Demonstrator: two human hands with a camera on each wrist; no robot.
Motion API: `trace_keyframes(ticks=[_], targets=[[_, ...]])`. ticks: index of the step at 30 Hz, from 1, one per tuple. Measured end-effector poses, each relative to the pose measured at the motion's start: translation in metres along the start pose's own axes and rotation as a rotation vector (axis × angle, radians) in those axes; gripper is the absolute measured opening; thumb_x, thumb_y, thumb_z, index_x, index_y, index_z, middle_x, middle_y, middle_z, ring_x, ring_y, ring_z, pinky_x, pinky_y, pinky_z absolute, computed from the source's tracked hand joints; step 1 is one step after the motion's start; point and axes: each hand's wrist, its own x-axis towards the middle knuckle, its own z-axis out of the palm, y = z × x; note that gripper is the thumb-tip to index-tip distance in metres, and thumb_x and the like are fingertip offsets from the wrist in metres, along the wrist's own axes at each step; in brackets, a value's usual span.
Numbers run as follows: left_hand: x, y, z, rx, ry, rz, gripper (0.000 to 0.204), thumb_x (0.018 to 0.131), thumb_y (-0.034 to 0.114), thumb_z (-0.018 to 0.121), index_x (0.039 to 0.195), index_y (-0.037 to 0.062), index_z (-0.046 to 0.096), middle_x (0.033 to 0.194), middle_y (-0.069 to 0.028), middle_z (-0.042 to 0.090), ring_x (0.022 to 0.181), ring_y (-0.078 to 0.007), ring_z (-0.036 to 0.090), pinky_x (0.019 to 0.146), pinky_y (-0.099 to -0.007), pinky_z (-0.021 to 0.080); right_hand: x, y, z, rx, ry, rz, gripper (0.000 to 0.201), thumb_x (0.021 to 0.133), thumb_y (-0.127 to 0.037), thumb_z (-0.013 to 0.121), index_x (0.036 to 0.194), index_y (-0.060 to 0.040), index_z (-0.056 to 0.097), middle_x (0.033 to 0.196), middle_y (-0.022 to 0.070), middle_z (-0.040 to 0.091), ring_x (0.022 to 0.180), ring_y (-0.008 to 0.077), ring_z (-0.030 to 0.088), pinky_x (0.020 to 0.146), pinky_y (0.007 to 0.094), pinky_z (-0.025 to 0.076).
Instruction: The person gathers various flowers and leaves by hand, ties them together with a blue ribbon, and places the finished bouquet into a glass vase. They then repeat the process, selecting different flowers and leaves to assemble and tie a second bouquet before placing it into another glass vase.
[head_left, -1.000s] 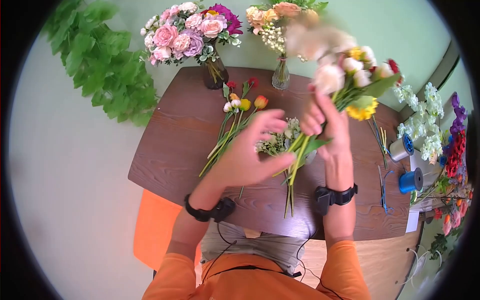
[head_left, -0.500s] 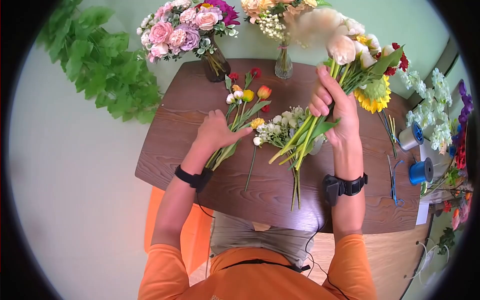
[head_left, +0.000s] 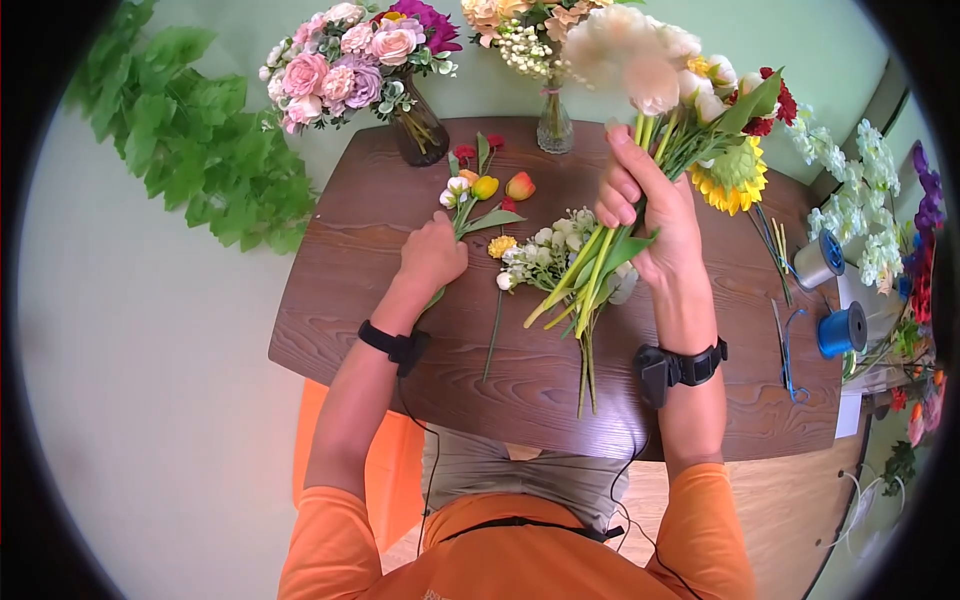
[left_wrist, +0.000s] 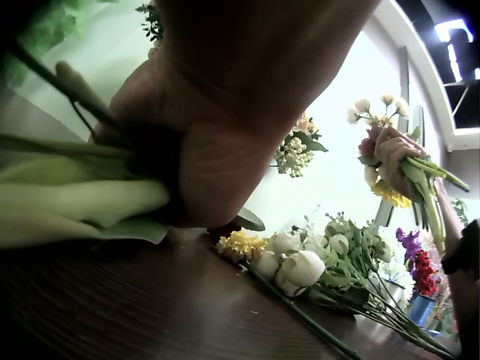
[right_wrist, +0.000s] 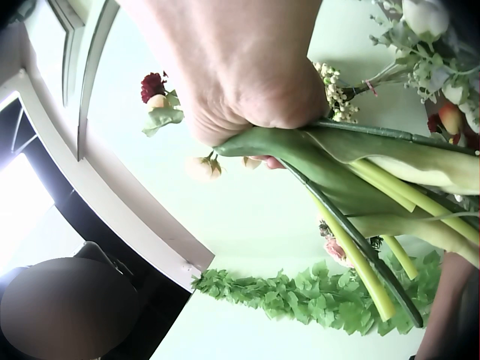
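My right hand (head_left: 655, 215) grips a bouquet by its stems (head_left: 597, 265), raised over the table's right half. It has a yellow sunflower (head_left: 735, 178), pale peony-like blooms (head_left: 652, 82), white buds and dark red flowers (head_left: 768, 105). At the table's left, my left hand (head_left: 432, 255) curls round the stems of several flowers lying there. Among these are a yellow tulip (head_left: 485, 188) and white buds (head_left: 453, 192). In the left wrist view, broad pale green stems (left_wrist: 97, 202) run into that fist. An orange tulip (head_left: 520, 186) lies just beyond.
Between the hands lie white-flowered sprigs (head_left: 550, 248) and a yellow flower (head_left: 501, 246) on a thin stem. Two vases, a dark one (head_left: 420, 135) and a clear one (head_left: 555, 128), hold bouquets at the back. Spools, including a blue one (head_left: 840, 332), and cut stems lie right.
My left hand has moved left, away from the bouquet, down to the loose flowers, and its fingers have closed round their stems. My right hand keeps hold of the bouquet.
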Motion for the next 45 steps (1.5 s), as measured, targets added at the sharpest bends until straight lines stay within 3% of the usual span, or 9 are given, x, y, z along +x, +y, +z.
trace_keyframes(ticks=[9,15,18,20,26,33,36,38,45], targets=[[-0.007,0.003,-0.009,-0.093,0.001,-0.007,0.035,0.089,0.018,0.062,0.11,-0.0085,0.051,0.103,-0.0352,0.067,0.101,-0.0514,0.066,0.09,-0.0564,0.053,0.001,0.003,-0.001,-0.022,-0.006,0.012,0.015,0.1,-0.02,0.068,0.105,-0.0091,0.06,0.063,-0.0061,0.041,0.047,0.0055,0.041,0.046,0.0237,0.035],[-0.017,0.002,-0.007,-0.486,0.074,0.12,0.023,0.094,0.01,0.055,0.109,-0.0064,0.05,0.097,-0.0333,0.068,0.099,-0.0529,0.065,0.087,-0.0548,0.052,0.002,0.004,-0.001,-0.015,-0.009,0.02,0.016,0.1,-0.02,0.068,0.106,-0.0074,0.06,0.063,-0.0051,0.042,0.049,0.0064,0.043,0.048,0.0245,0.037],[-0.024,0.004,-0.007,-0.649,0.091,0.154,0.02,0.097,0.009,0.053,0.111,-0.004,0.051,0.09,-0.0259,0.07,0.086,-0.0445,0.07,0.08,-0.0496,0.054,0.002,0.004,-0.002,-0.015,-0.016,0.015,0.017,0.1,-0.02,0.068,0.106,-0.0071,0.06,0.063,-0.005,0.042,0.049,0.0066,0.043,0.048,0.0246,0.037],[-0.034,0.007,-0.015,-0.846,0.002,0.027,0.019,0.099,0.01,0.053,0.113,-0.0018,0.051,0.085,-0.0188,0.069,0.071,-0.0296,0.07,0.07,-0.0428,0.055,0.003,0.005,-0.002,-0.011,-0.019,0.012,0.017,0.1,-0.02,0.068,0.106,-0.007,0.06,0.063,-0.0049,0.042,0.049,0.0067,0.043,0.048,0.0247,0.037],[-0.057,-0.022,-0.008,-0.849,0.084,-0.078,0.016,0.104,0.014,0.053,0.114,0.0017,0.051,0.081,-0.0032,0.059,0.062,-0.0113,0.059,0.051,-0.0307,0.054,0.002,0.005,0.001,0.0,0.011,0.007,0.013,0.1,-0.02,0.068,0.104,-0.0103,0.06,0.062,-0.0065,0.041,0.046,0.0058,0.04,0.045,0.0233,0.033],[-0.077,-0.042,0.003,-0.825,0.025,-0.169,0.018,0.103,0.015,0.054,0.113,0.0005,0.053,0.082,-0.0041,0.061,0.066,-0.012,0.061,0.053,-0.0311,0.055,0.003,0.008,-0.001,-0.008,-0.012,0.013,0.015,0.099,-0.02,0.069,0.104,-0.0087,0.06,0.062,-0.0054,0.042,0.047,0.0063,0.042,0.047,0.0241,0.035],[-0.074,-0.05,0.01,-0.69,0.04,-0.038,0.018,0.104,0.017,0.054,0.109,0.0003,0.057,0.084,-0.005,0.066,0.069,-0.0125,0.064,0.06,-0.0319,0.056,0.003,0.008,-0.003,-0.005,-0.032,0.018,0.017,0.098,-0.02,0.069,0.105,-0.0075,0.059,0.063,-0.0043,0.044,0.048,0.0069,0.043,0.048,0.0252,0.037],[-0.077,-0.038,0.0,-0.691,0.021,-0.055,0.018,0.1,0.014,0.055,0.104,-0.0031,0.06,0.084,-0.0173,0.072,0.079,-0.0315,0.071,0.077,-0.0427,0.054,0.003,0.009,-0.002,-0.001,-0.036,0.022,0.017,0.099,-0.02,0.069,0.105,-0.0074,0.059,0.063,-0.0043,0.043,0.048,0.0069,0.043,0.048,0.0252,0.037],[-0.073,-0.039,0.003,-0.343,0.23,0.051,0.02,0.098,0.015,0.061,0.105,-0.0033,0.06,0.079,-0.0169,0.069,0.078,-0.04,0.068,0.073,-0.0462,0.053,0.004,0.009,-0.004,-0.012,-0.02,0.027,0.018,0.098,-0.02,0.069,0.105,-0.0072,0.059,0.063,-0.0044,0.043,0.048,0.007,0.043,0.048,0.0252,0.036]])
